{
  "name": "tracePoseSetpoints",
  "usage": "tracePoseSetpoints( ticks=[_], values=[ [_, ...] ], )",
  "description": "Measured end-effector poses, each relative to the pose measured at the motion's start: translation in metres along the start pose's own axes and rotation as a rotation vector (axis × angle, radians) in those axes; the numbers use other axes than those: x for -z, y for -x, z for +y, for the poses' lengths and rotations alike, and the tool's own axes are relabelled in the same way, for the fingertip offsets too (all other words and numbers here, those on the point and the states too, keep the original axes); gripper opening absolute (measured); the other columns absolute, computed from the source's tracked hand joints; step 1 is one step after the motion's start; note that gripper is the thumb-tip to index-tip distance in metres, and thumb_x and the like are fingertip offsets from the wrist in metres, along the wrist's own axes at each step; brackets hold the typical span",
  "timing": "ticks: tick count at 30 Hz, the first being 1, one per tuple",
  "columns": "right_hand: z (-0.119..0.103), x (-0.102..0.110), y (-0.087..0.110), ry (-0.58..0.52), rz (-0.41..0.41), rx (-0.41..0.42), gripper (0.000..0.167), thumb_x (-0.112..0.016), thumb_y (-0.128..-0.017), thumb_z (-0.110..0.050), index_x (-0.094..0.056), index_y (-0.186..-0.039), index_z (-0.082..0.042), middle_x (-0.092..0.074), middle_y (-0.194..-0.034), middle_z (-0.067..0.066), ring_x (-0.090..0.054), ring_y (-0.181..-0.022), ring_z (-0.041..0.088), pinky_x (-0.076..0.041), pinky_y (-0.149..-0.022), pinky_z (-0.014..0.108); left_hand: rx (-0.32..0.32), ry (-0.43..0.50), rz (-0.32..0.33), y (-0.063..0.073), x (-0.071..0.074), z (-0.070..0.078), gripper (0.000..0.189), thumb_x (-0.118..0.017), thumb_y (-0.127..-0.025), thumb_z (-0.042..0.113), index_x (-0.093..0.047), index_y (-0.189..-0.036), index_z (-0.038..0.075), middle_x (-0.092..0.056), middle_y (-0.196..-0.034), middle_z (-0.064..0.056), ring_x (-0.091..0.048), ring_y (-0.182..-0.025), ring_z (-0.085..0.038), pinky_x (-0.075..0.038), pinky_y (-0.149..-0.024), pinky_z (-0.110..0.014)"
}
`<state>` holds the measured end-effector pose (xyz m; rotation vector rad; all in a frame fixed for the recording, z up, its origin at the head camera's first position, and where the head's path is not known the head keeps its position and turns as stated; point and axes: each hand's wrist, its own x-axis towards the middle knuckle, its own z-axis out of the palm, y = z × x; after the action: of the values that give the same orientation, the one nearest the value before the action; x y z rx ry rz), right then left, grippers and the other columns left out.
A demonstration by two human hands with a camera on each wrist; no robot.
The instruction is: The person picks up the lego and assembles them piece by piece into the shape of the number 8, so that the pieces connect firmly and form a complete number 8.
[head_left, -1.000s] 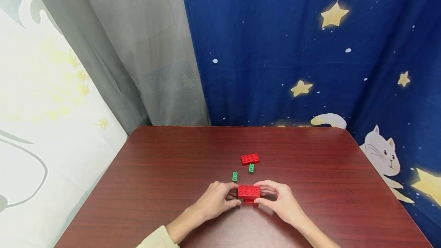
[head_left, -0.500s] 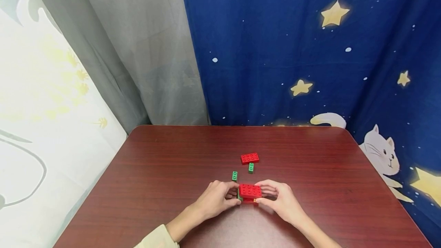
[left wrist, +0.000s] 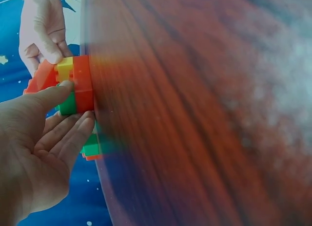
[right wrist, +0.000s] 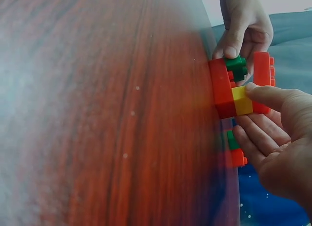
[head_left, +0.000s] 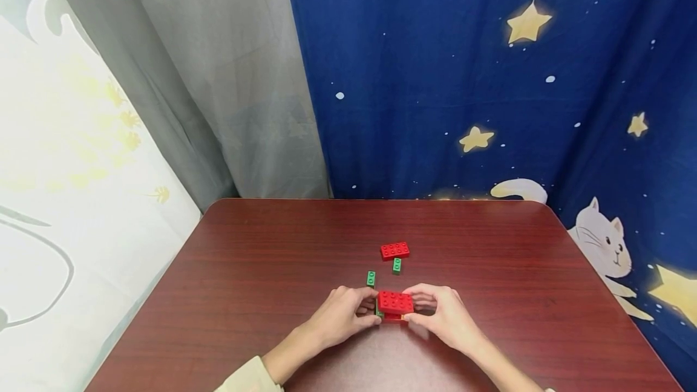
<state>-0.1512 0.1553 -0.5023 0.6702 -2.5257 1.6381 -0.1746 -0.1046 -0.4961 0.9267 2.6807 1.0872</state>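
Note:
Both hands flank a small stack of toy building bricks on the table. At its bottom lies a red brick (right wrist: 222, 89) with a green brick (right wrist: 236, 66) and a yellow brick (right wrist: 242, 100) on opposite ends. Another red brick (head_left: 395, 302) sits over them, tilted: it meets the yellow end and stands apart from the green one. My left hand (head_left: 344, 314) pinches the green brick, thumb on its near side. With its thumb on the yellow brick, close under the upper red one, my right hand (head_left: 443, 317) grips the other end.
Beyond the stack, two small green bricks (head_left: 371, 278) and a loose red brick (head_left: 394, 251) lie on the brown table (head_left: 261, 259). A grey curtain (head_left: 245, 77) and a blue star-patterned curtain (head_left: 425, 77) hang behind the table's far edge.
The upper red brick has shifted slightly right and tilted up at its left end, exposing more of the green brick. Both hands have stayed nearly in place.

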Motion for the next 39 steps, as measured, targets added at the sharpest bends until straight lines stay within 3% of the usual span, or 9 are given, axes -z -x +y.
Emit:
tracePoseSetpoints(
  ticks=[8,14,19,39],
  values=[
    [-0.0016,0.0012,-0.0001,-0.003,-0.015,-0.014,0.034,-0.092,-0.082,-0.006,-0.077,-0.112,-0.007,-0.08,-0.105,0.006,-0.078,-0.095,0.022,-0.063,-0.085,0.036,-0.059,0.027,0.056,0.0024,0.0036,0.0038,0.055,-0.087,-0.091,0.034,-0.068,-0.138,0.011,-0.076,-0.122,0.005,-0.072,-0.105,-0.001,-0.059,-0.088,-0.024],
    [-0.0022,0.0013,-0.0002,-0.008,-0.02,-0.019,0.033,-0.092,-0.083,-0.006,-0.077,-0.112,-0.007,-0.079,-0.106,0.006,-0.078,-0.095,0.022,-0.063,-0.085,0.035,-0.122,0.007,0.126,0.0022,0.0049,0.0061,0.042,-0.083,-0.094,0.037,-0.074,-0.131,0.019,-0.076,-0.118,0.012,-0.069,-0.106,0.002,-0.059,-0.09,-0.029],
    [-0.0012,0.0007,0.0002,-0.023,-0.028,-0.041,0.034,-0.091,-0.084,-0.005,-0.076,-0.113,-0.005,-0.079,-0.107,0.007,-0.078,-0.095,0.023,-0.063,-0.085,0.036,-0.118,0.011,0.134,0.0025,0.003,0.005,0.033,-0.083,-0.095,0.034,-0.076,-0.125,0.022,-0.076,-0.113,0.014,-0.071,-0.101,0.001,-0.058,-0.086,-0.025],
    [-0.0019,0.0008,0.0002,-0.048,-0.026,-0.071,0.031,-0.089,-0.087,-0.008,-0.076,-0.115,-0.006,-0.078,-0.112,0.01,-0.078,-0.099,0.026,-0.063,-0.086,0.035,-0.094,0.047,0.11,0.0015,0.0037,0.0057,0.031,-0.086,-0.093,0.022,-0.076,-0.122,0.018,-0.078,-0.112,0.01,-0.072,-0.1,0.0,-0.061,-0.085,-0.026]
  ],
)
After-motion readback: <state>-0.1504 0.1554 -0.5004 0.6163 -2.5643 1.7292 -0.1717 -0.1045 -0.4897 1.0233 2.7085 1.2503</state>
